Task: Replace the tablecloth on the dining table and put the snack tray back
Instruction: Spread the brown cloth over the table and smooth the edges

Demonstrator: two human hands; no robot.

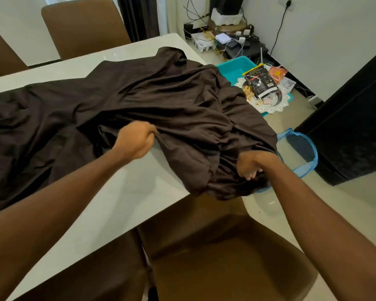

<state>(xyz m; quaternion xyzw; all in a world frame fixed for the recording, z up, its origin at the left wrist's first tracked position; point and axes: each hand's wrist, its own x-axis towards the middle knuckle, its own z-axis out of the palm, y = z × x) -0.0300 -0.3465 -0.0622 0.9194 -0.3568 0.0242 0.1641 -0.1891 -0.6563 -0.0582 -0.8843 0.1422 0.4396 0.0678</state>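
Note:
A dark brown tablecloth (139, 101) lies crumpled across the white dining table (122, 205), bunched toward the table's right end and hanging over that edge. My left hand (137, 142) grips a fold of the cloth near the table's front edge. My right hand (252, 166) grips the bunched cloth where it hangs off the right corner. The snack tray (269, 103), silvery with a scalloped rim and snack packets on it, sits on the floor at the right, on a turquoise tub (234, 68).
Brown chairs stand around the table: one right below me (226, 257), another at the far side (85, 27). A blue-rimmed basket (302, 153) stands on the floor by the table's right corner. Cables and small devices (226, 38) clutter the floor by the wall. A dark cabinet (356, 127) stands at right.

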